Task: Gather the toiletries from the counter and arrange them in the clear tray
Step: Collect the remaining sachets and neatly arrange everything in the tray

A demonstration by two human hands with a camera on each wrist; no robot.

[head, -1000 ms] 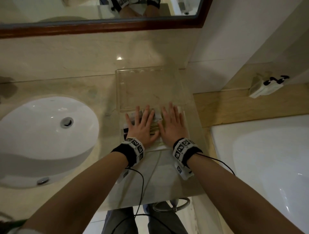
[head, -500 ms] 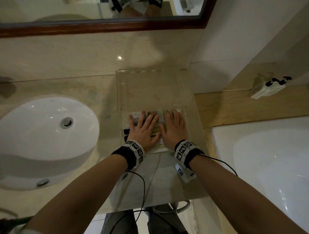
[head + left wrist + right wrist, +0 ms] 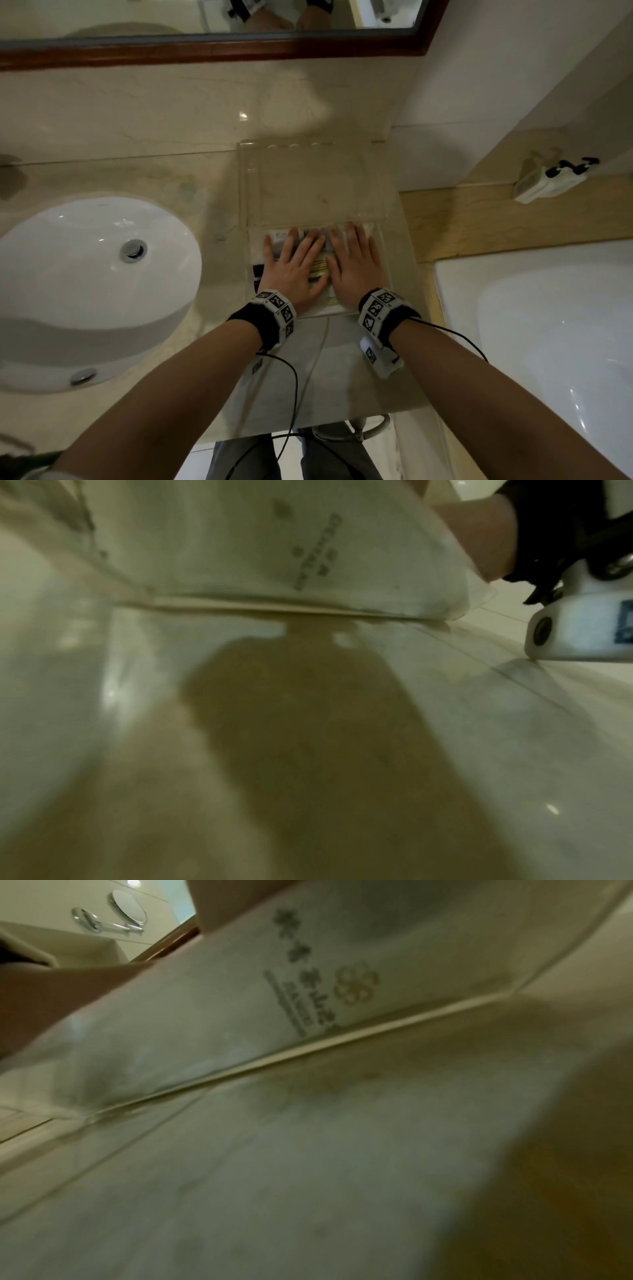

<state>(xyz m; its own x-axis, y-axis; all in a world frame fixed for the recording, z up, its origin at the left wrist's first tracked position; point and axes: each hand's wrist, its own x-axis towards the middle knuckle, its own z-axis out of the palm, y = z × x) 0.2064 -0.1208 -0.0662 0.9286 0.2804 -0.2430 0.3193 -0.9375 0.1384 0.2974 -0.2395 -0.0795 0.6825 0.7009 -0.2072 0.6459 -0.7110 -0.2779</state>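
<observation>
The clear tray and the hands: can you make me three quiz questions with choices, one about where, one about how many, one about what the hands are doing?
1. Where is the round white sink from the clear plastic tray?
A. on its left
B. on its right
C. inside it

2. How many hands lie on the white toiletry packets?
A. none
B. one
C. two

3. How are the fingers?
A. in fists
B. flat and spread
C. pinching a lid

Answers:
1. A, the sink fills the left side of the head view.
2. C, the left hand and right hand rest side by side on them.
3. B, straight fingers press down on the packets.
</observation>
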